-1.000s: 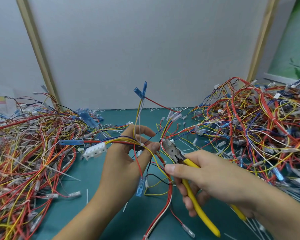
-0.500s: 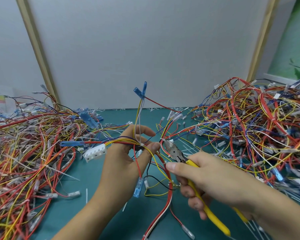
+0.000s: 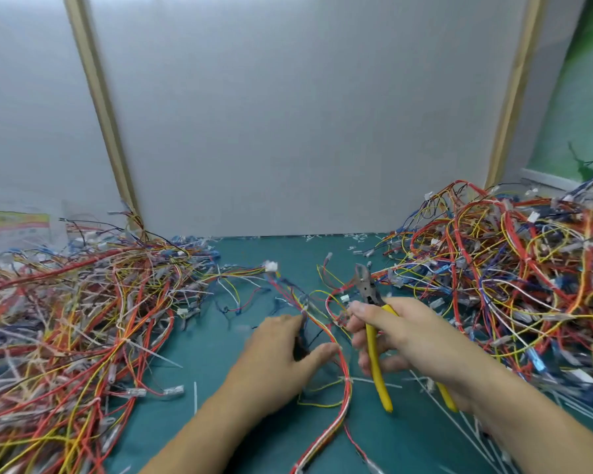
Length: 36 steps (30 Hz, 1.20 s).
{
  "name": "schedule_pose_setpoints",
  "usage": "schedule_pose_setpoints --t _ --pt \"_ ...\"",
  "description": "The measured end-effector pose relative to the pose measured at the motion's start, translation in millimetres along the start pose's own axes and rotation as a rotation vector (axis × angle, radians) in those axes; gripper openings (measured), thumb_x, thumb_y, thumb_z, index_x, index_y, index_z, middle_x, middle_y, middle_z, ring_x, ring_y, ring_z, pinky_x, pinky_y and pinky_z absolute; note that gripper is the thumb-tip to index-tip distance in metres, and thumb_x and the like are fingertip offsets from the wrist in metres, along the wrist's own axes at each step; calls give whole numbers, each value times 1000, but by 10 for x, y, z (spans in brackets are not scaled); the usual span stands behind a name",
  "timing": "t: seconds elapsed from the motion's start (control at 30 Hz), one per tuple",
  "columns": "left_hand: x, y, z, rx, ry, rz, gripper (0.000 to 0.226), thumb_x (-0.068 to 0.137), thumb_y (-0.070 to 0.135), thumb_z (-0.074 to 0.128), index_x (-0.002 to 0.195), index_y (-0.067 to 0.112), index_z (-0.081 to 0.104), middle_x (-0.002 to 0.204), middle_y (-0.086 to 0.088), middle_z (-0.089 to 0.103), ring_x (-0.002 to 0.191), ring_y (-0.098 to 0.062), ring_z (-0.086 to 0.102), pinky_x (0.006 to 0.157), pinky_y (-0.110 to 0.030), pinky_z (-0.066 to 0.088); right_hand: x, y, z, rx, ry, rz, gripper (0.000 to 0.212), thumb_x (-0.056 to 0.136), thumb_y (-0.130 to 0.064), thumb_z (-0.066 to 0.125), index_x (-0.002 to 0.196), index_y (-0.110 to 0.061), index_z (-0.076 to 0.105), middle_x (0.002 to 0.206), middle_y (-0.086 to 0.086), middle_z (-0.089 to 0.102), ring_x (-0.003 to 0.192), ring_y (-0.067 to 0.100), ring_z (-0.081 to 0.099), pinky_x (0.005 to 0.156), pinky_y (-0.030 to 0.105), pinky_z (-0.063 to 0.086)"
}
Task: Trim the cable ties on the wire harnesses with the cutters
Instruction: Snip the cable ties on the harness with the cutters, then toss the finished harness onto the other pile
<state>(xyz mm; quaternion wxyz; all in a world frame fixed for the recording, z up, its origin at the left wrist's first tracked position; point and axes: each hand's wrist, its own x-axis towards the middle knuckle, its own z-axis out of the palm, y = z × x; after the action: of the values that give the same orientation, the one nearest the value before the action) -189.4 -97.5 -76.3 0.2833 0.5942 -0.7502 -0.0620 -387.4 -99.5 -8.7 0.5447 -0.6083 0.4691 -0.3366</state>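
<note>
A teal tabletop [image 3: 220, 422] is loaded with tangled wire harnesses — a left heap [image 3: 65, 319] and a right heap [image 3: 510, 268]. Between them a loose harness [image 3: 347, 388] is laid out, and white tie offcuts [image 3: 195, 396] are scattered.

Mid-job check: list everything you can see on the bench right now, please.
Left harness pile: one; red, yellow, blue, white wires; table left.
Right harness pile: one; same colours; table right.
Loose harness: one; red, white, yellow; centre, between the hands.
Cutters: one; yellow handles; in the right hand.
Tie offcuts: several; white; scattered on the table.
Table: one; teal.
Back panel: one; white; behind the table.
Left hand: on the loose harness; grip blurred.
Right hand: grips the cutters.
</note>
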Motion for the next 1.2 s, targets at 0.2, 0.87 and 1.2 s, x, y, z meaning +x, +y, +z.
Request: schedule_pose_setpoints --t 0.2,0.87,1.2 --pt "63 -20 -57 22 212 -23 49 80 73 56 88 25 50 87 11 53 85 -11 51 77 -27 42 -80 -220 -53 37 59 -7 41 105 -28 43 100 5 67 81 13 67 68 26 62 63 30 58" --pt "67 917 -1680 -401 128 -190 26 98 23 61 87 -1 64 63 -9 59 47 -18 58 43 -26 50 -915 42 161 -647 71 -249 28 103 -30 46 91 -8 59 80 4 58 73 17 50 77 42 46" --pt "35 1672 -2877 -477 421 104 28 100 18 57 102 -9 61 76 -14 53 52 -20 61 50 -27 55 -644 319 447 -1185 28 -172 47 92 -59 47 121 -23 56 121 2 52 119 25 48 97 39 44"
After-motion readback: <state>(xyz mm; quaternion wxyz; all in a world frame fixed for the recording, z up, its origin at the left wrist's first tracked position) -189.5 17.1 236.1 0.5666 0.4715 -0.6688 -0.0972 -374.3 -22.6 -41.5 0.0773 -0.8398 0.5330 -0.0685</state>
